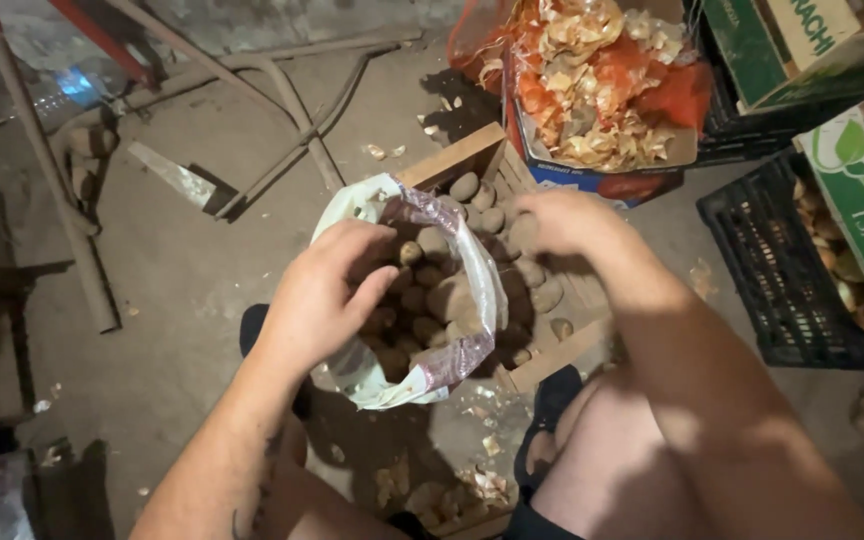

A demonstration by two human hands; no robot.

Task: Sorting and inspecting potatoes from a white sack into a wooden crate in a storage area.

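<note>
The left hand rests over the near rim of a clear plastic bag, its fingers curled loosely into the mouth and lying on the potatoes heaped inside; it seems to hold the rim open, though whether it pinches the film cannot be told. The right hand hovers just beyond the bag's far edge, fingers bent round what looks like a single potato, blurred in this view. The bag stands in a shallow wooden crate, filling its left side, while loose potatoes lie on the slats to the right. The crate's far corner almost meets a cardboard box heaped with onion skins and orange netting. A black plastic crate stands near on the right, with green-and-white cartons above it, so that side is hemmed in. To the left, the dusty concrete floor lies open as far as some bent metal bars.
</note>
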